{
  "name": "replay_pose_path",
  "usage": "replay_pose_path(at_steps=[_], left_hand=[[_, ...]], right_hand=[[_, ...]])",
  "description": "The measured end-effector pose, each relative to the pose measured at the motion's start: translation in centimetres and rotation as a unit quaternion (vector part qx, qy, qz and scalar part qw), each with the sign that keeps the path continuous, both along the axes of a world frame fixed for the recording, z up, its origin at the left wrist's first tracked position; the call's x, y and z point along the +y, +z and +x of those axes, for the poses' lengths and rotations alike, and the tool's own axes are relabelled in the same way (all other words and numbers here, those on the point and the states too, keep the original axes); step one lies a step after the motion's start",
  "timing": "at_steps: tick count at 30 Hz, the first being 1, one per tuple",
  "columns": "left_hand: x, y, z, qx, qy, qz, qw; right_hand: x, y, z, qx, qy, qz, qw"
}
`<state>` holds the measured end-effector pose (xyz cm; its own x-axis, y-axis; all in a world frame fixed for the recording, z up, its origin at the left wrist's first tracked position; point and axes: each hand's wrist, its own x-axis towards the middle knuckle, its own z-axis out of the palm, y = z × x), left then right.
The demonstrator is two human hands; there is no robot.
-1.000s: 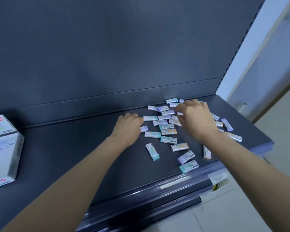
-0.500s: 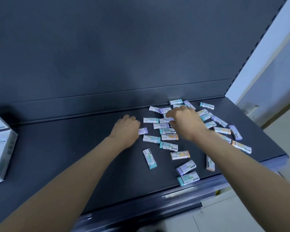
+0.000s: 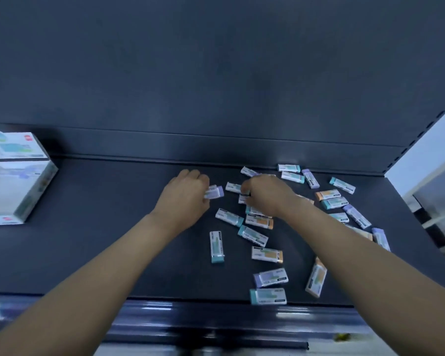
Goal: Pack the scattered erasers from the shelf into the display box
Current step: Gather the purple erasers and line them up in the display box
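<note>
The erasers (image 3: pixel 267 254) lay scattered flat on the dark shelf (image 3: pixel 108 227), occupying the centre and right of the frame, from the back edge down to the front lip. They were small sleeved blocks with teal, orange or purple ends, lying at mixed angles, some touching or overlapping, others apart. One teal-ended eraser (image 3: pixel 216 247) lay alone, lengthwise, at the left margin of the group. At the upper left of the scatter, the left hand (image 3: pixel 184 195) was observed with fingers curled, pinching a purple eraser (image 3: pixel 214 192) at its fingertips. Just to the right, the right hand (image 3: pixel 266 195) was set down on the densest part of the pile, fingers bent under and covering several pieces; whether it actually gripped one could not be determined. The two hands were near each other but not touching. The display box (image 3: pixel 16 181), white with printed panels, stood on the same shelf at the far left edge of the frame, well apart from the erasers. A dark back panel (image 3: pixel 216 73) filled the upper frame, and a glossy front rail (image 3: pixel 216 319) ran along the bottom.
</note>
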<state>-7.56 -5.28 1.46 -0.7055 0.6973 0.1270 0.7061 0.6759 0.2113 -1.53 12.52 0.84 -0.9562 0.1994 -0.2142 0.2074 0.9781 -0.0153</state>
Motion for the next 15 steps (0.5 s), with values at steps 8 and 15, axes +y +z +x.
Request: replay_pose_path(at_steps=[8,15], left_hand=[[-0.3,0.0,2.0,0.011,0.052,-0.021,0.998],[-0.1,0.8,3.7,0.014,0.081,-0.008,0.997]], right_hand=[[0.4,1.2,-0.1,-0.038,0.043,-0.047,0.997],[2.3,0.9,0.2,-0.097,0.187,-0.008,0.978]])
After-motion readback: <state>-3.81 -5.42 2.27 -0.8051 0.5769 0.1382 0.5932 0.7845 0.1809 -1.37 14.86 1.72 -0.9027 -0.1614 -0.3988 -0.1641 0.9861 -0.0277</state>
